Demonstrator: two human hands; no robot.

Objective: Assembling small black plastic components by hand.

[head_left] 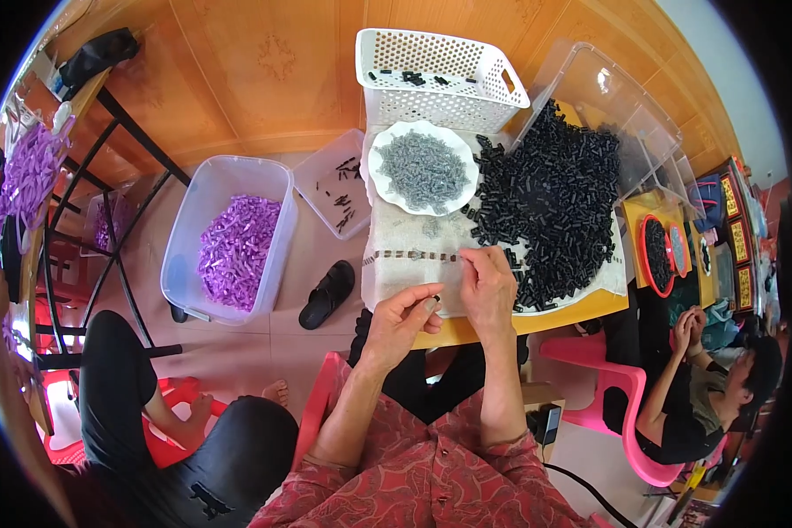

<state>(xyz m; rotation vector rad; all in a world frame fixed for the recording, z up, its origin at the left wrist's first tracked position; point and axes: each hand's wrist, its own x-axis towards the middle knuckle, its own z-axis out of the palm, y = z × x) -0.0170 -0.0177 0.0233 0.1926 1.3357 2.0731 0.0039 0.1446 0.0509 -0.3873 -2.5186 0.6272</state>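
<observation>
My left hand (394,333) is closed in a pinch near the table's front edge, with a small dark piece (436,299) between thumb and forefinger. To its right, my right hand (489,286) has its fingertips pressed together low over the cloth; what they hold, if anything, is hidden. The fingertips are by the right end of a patterned stripe on the white cloth (396,280). Just right of that hand spreads a large heap of short black plastic pieces (546,198). Beyond the hands, a white scalloped plate (383,199) bears a pile of small clear-grey pieces (424,167).
A white perforated basket (440,107) and a tipped clear bin (625,84) stand at the back. On the floor, left, are a tub (178,255) of purple pieces, a shallow tray (312,180) and a black sandal (328,295). People sit on both sides, one on a pink chair (629,387).
</observation>
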